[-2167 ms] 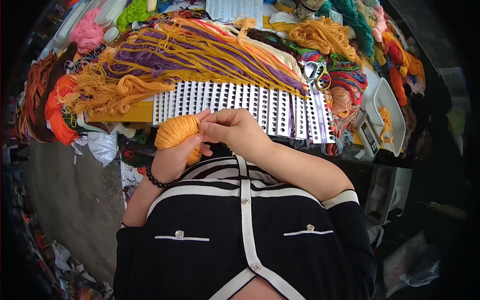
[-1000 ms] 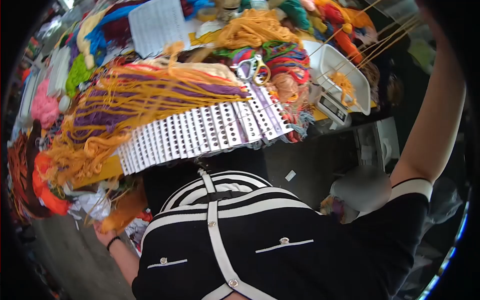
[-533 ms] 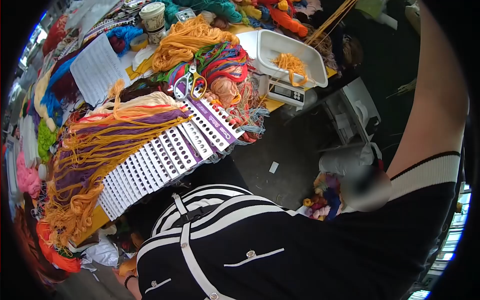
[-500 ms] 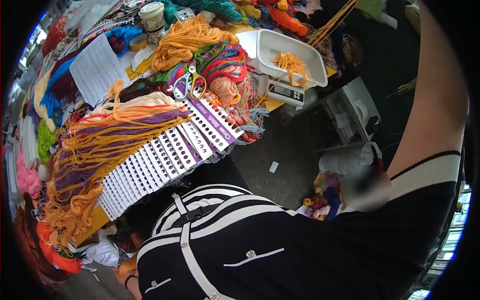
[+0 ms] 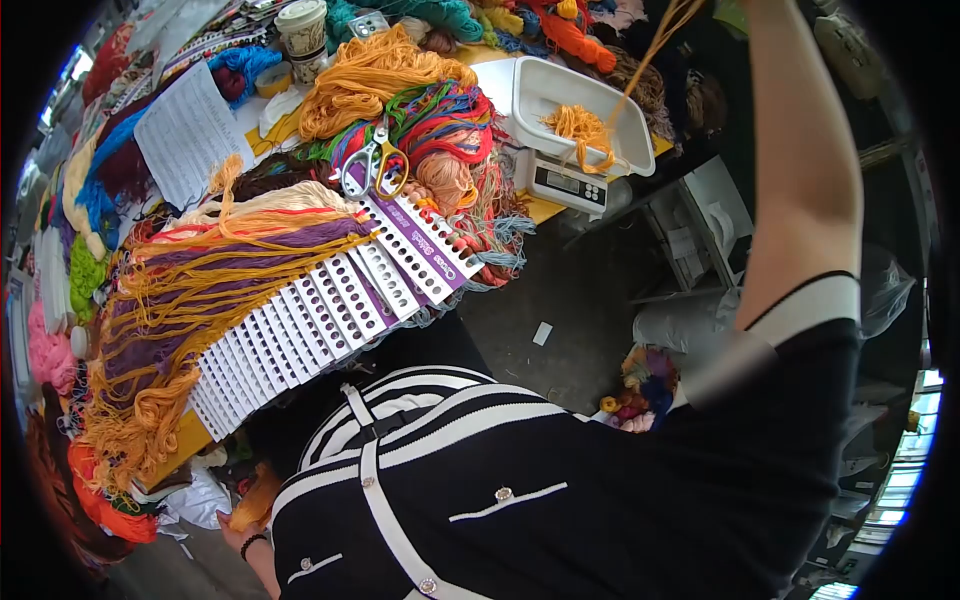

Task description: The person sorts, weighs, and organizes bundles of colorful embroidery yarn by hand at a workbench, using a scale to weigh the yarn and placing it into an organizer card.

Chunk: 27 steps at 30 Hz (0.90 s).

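At the lower left edge of my body, my left hand (image 5: 240, 536), with a black bracelet at the wrist, has its fingers closed around a bundle of orange thread (image 5: 260, 497). My right arm (image 5: 800, 160) is raised toward the top edge, and its hand is out of frame. Near there, long orange strands (image 5: 655, 50) run from the top edge down to a white tray (image 5: 640, 145) holding loose orange thread (image 5: 580, 130). The tray rests on a digital scale (image 5: 565, 183). Purple and orange threads (image 5: 230, 265) hang from a fanned stack of white punched cards (image 5: 290, 325).
Scissors (image 5: 375, 168) lie on multicoloured yarn by the cards. Orange skeins (image 5: 385, 75), a paper cup (image 5: 302, 28) and a written sheet (image 5: 190, 135) are farther back. A shelf unit (image 5: 700, 215) stands right of the table, and coloured yarn (image 5: 640, 390) sits beside my body.
My right arm has swung left across the top right. The orange strands at the top have drawn into a narrower bunch. My left hand and its orange thread have risen slightly into view.
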Available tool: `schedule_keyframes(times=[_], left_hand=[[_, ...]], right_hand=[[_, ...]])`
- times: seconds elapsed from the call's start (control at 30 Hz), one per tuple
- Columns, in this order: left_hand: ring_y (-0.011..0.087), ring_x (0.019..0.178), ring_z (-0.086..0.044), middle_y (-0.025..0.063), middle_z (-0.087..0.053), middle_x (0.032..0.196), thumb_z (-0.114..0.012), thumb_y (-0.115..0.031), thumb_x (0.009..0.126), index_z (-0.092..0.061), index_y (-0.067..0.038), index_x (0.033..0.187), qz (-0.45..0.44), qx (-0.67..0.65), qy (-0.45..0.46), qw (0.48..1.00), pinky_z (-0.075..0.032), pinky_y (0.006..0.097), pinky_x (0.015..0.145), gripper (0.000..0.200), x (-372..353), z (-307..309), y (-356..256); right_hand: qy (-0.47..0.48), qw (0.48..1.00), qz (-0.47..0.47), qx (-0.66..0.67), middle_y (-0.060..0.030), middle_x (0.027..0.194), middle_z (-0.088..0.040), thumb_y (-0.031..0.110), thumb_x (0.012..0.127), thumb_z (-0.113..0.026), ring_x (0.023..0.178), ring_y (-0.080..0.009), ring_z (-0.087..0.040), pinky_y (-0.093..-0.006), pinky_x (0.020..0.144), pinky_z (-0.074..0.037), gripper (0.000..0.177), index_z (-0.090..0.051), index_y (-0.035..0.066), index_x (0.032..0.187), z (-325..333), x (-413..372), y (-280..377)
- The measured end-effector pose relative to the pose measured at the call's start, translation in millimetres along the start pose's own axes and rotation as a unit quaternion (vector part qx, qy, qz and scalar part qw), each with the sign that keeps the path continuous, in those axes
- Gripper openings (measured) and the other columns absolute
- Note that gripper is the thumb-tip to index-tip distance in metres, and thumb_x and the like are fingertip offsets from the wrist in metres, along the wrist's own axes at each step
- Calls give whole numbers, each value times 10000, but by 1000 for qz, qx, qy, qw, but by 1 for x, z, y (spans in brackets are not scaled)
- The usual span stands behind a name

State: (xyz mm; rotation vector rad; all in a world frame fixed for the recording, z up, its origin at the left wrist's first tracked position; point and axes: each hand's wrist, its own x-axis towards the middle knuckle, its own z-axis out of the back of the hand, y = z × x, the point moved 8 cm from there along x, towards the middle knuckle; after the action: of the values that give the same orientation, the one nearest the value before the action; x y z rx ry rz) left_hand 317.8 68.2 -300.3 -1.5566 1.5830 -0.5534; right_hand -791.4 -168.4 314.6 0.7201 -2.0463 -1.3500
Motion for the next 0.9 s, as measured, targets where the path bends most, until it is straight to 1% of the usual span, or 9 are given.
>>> schedule_keyframes(times=[0.03,0.1,0.13,0.17,0.23,0.37,0.43,0.6,0.9], left_hand=[[139,954,-529,22,-544,1059,-513,-97,891,-538,-121,1173,1,-1,0,1000,-435,268,859,284,-1,-12,1],[128,901,-533,19,-545,995,-532,-159,900,-559,-116,1116,16,91,-324,942,-442,277,846,222,-17,5,0],[128,901,-533,19,-545,995,-532,-159,900,-559,-116,1116,18,90,-324,942,-442,277,846,222,-19,-4,-1],[116,864,-533,5,-543,945,-529,-162,904,-567,-110,1092,43,25,-334,941,-444,270,832,199,-21,-8,4],[104,827,-532,-8,-541,895,-526,-166,908,-575,-103,1069,68,-43,-345,935,-445,262,818,179,-24,-12,16],[105,757,-543,-35,-543,712,-612,-212,856,-592,-134,792,177,-84,-257,946,-458,315,808,103,-17,-14,35],[111,734,-552,-43,-543,656,-642,-229,834,-576,-147,704,230,-165,-268,921,-460,338,819,167,-16,-26,44],[112,645,-563,-50,-530,571,-670,-255,809,-526,-158,624,138,-111,-429,886,-455,369,834,253,-11,-93,32],[119,676,-579,-25,-578,638,-648,-247,827,-581,-116,714,150,-130,-326,924,-464,353,840,186,12,-54,50]], right_hand=[[-21,995,-1,-101,7,612,-581,238,892,-532,564,-110,-540,-224,456,-349,171,-633,144,791,17,-1,-25],[-24,930,27,-367,-47,753,-615,270,867,-560,662,-132,-544,-243,582,-386,212,-653,85,910,55,3,-74],[-5,852,54,-521,-96,854,-633,284,839,-595,723,-149,-543,-265,683,-432,310,-656,13,976,73,6,-100],[117,872,134,-456,-74,843,-647,211,828,-604,732,-134,-569,-271,678,-460,259,-668,43,1014,65,-31,-126],[190,879,10,-438,-49,866,-671,101,790,-624,755,-117,-598,-284,694,-489,196,-687,48,967,99,-57,-205],[160,621,295,-708,-51,766,-651,185,773,-659,778,-223,-611,-341,666,-454,112,-705,99,828,78,-182,-222],[78,652,321,-683,-32,835,-644,231,765,-668,886,-235,-572,-369,845,-373,115,-687,120,786,82,-215,-218],[-10,711,284,-643,-94,922,-645,141,795,-633,898,-274,-578,-361,806,-446,130,-667,35,862,107,-230,-209],[8,663,297,-687,-68,945,-640,139,759,-661,906,-263,-573,-359,810,-445,98,-690,80,833,93,-226,-214]])
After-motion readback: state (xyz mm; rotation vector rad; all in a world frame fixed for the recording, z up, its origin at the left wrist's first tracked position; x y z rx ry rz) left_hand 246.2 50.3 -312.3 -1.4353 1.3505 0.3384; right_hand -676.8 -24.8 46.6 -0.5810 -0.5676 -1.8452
